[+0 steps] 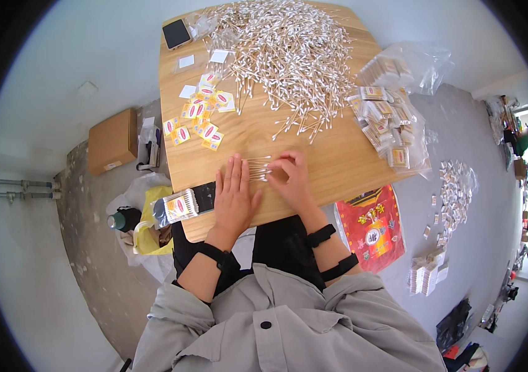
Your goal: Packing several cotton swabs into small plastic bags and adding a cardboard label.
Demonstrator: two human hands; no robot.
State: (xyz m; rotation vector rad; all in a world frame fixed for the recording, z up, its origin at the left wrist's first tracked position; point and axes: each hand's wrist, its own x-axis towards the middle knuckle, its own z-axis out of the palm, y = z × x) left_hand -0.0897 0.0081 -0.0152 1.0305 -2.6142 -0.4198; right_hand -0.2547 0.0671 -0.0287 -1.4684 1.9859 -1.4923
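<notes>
A short row of cotton swabs (256, 168) lies side by side on the wooden table (332, 170) between my two hands. My left hand (233, 198) rests flat with its fingers stretched out, over the left ends of these swabs. At their right ends my right hand (291, 185) is curled, thumb and forefinger pinching at the white tips. Just left of my left hand, a clear pack of cotton swabs (179, 205) with a yellow and white card lies on a dark flat item (206, 193), partly hidden by that hand.
A large heap of loose cotton swabs (295, 56) covers the table's far part. Small yellow and white cards (197, 110) lie at left, below a dark phone-like device (176, 34). Filled packs (383, 118) sit at the right edge. A red bag (372, 229) hangs below.
</notes>
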